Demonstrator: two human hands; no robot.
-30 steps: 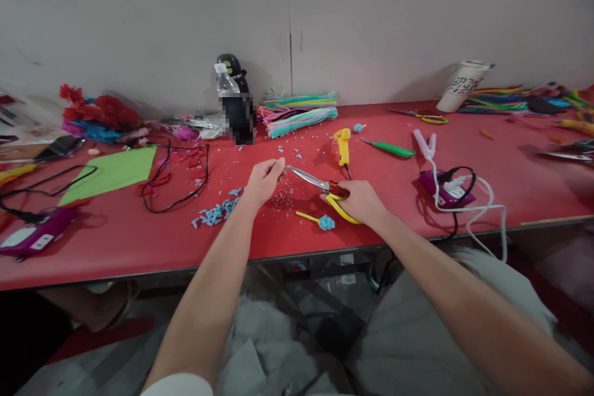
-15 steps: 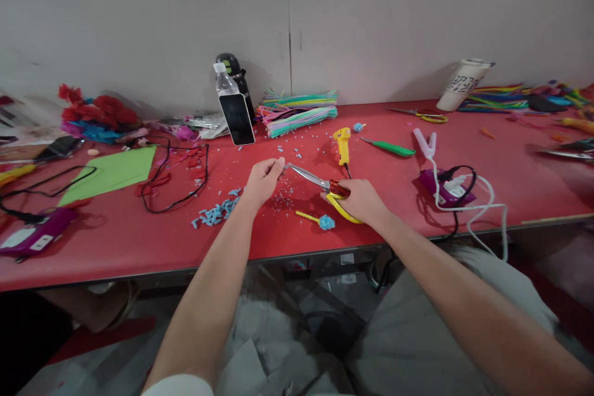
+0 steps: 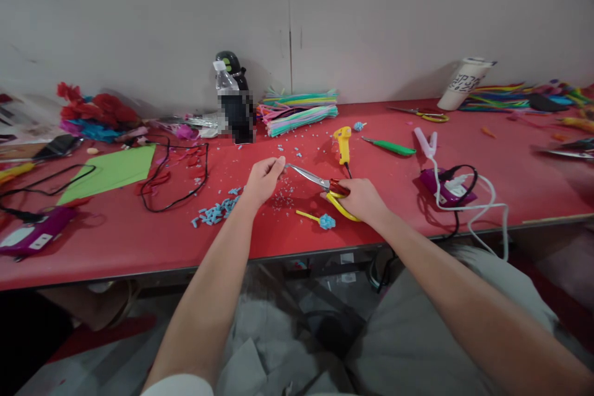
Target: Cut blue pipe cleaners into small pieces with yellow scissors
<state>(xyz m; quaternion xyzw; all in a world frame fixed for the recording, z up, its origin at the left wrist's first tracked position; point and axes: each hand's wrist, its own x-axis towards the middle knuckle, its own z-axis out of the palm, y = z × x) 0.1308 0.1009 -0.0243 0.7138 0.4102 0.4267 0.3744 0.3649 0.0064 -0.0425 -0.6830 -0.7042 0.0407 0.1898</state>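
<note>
My right hand grips a pair of scissors with yellow and red handles, their blades pointing left. At the blade tips, my left hand is closed in a pinch on a small blue piece, mostly covered by the fingers. Blue cut pieces lie in a heap beside the left forearm, and tiny blue bits are scattered between the hands. Below the scissors lies a blue fuzzy ball on a yellow stem.
Behind the hands are a yellow glue gun, green-handled tweezers and a bundle of pipe cleaners. A bottle stands by the panel. Purple power strips with cables sit right and left; a green sheet lies left.
Both hands and the scissors stay almost in the same place. The phone by the bottle is now pixelated.
</note>
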